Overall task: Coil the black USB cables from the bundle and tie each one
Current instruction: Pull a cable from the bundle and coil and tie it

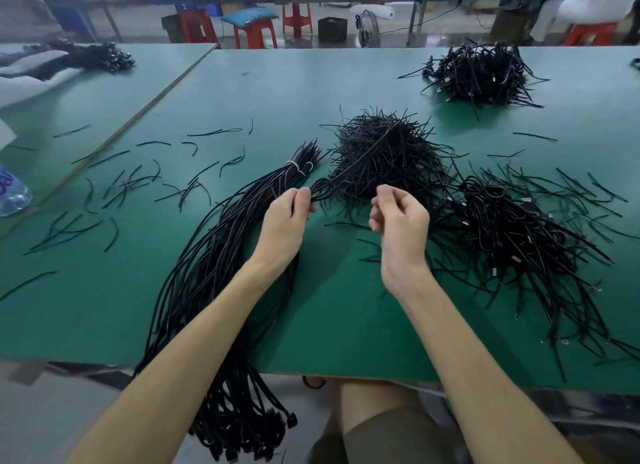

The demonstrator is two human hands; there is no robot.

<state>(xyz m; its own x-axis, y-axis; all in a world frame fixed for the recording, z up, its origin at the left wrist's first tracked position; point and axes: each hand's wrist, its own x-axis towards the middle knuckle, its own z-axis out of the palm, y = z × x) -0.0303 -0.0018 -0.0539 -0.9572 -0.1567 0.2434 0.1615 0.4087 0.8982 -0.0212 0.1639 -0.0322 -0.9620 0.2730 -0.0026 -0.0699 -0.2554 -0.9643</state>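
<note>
— Where is the cable?

— The left hand (289, 218) pinches a black USB cable (320, 194) between thumb and fingertips, just over the green table (346, 308); a small loop sticks out beyond the fingers, and its free length runs away across the heap of short black ties (384, 152).

— And the right hand?

— The right hand (398, 218) hangs beside it, apart from the left, fingers curled in and thumb close to the forefinger; whether something thin sits in that pinch, I cannot tell.

— The bundle?

— The bundle (221, 256) lies under and to the left of the left arm, bound near its far end with a white tie (299, 167); its near end drapes over the table's front edge, plugs hanging below.

— What else lies about?

— A pile of coiled cables (512, 228) to the right of the tie heap, touching it; a second pile (481, 72) further back on the right, well apart; loose ties (131, 183) scattered to the left; a plastic bottle (10, 193) at the left edge; red stools (254, 31) beyond the table.
</note>
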